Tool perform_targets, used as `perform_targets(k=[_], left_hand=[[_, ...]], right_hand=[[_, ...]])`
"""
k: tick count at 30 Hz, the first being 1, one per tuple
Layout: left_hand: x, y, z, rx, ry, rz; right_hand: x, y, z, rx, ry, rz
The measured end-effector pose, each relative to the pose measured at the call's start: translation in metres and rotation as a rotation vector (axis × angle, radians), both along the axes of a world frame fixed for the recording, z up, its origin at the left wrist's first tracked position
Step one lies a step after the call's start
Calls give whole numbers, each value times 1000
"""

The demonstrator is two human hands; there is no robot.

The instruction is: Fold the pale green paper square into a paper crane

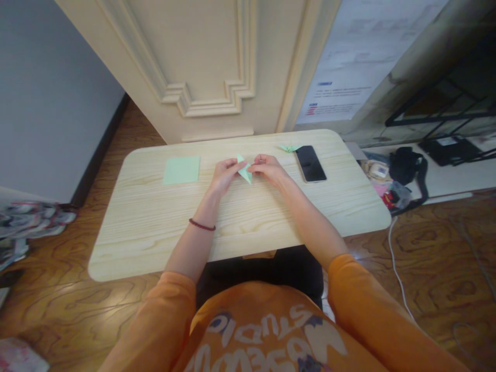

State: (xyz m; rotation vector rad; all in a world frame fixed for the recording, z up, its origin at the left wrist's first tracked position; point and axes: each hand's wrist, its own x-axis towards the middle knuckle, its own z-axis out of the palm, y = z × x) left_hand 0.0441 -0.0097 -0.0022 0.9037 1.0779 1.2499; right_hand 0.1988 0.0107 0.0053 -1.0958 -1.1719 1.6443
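A small folded piece of light green paper (244,170) is held between both my hands over the middle of a pale wooden table (155,227). My left hand (225,174) pinches its left side, fingers closed on it. On its right side, my right hand (268,168) pinches it as well. The fold comes to a point aimed down toward me. A dark red bead bracelet circles my left wrist.
A flat square of green paper (182,170) lies at the table's left. A finished green folded figure (289,148) sits by a black phone (310,163) at the right. A cream door stands behind the table. Bags and cables lie on the floor at right.
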Motion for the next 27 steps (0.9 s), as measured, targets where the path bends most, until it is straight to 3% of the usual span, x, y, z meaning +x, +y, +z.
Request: perform_targets(k=[4, 15, 27], left_hand=[[-3, 0, 0, 23, 42, -46], [-1, -1, 1, 75, 96, 19], [0, 1, -4, 31, 43, 65]], right_hand=[[0, 0, 1, -43, -7, -2], [-1, -4, 10, -131, -32, -8], [-2, 0, 4, -135, -16, -9]])
